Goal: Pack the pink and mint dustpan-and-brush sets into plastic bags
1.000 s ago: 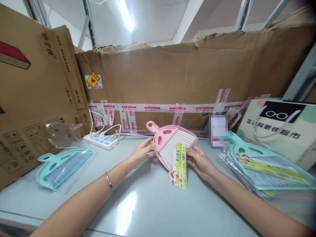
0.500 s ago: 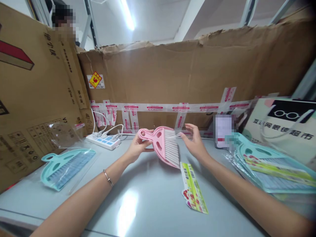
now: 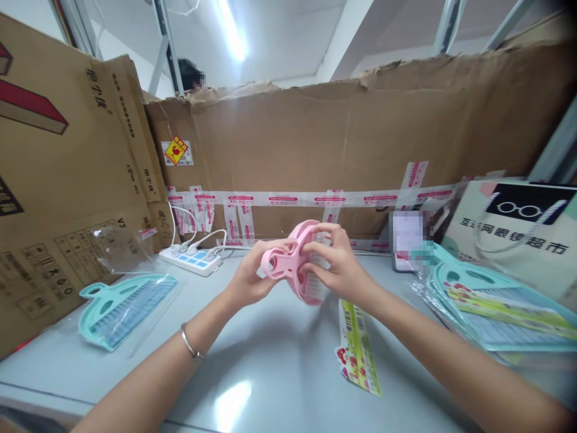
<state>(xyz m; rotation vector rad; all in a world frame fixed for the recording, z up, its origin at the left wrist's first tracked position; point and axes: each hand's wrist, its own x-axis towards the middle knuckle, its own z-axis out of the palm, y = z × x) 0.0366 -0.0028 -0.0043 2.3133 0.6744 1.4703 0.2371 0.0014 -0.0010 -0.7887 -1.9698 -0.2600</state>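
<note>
A pink hand brush and dustpan set (image 3: 295, 262) is held above the table, its handle end turned toward me. My left hand (image 3: 253, 273) is closed around the pink handle side. My right hand (image 3: 331, 257) grips the brush part, thumb and fingers over its pink body and pale bristles, which are partly hidden. Whether the brush and dustpan are fully nested I cannot tell. Below my right hand, a green and yellow printed card (image 3: 358, 349) lies on the table.
At left lies a teal brush and dustpan set (image 3: 119, 307) in clear plastic, before a white power strip (image 3: 192, 260). Wrapped teal sets (image 3: 491, 294), a phone (image 3: 406, 240) and a paper bag (image 3: 509, 228) are at right. Cardboard boxes (image 3: 279, 144) wall the back. A person's head shows behind.
The pink set has turned so its handle end faces me. My right hand has moved left from beside the bristles and taken hold of the brush.
</note>
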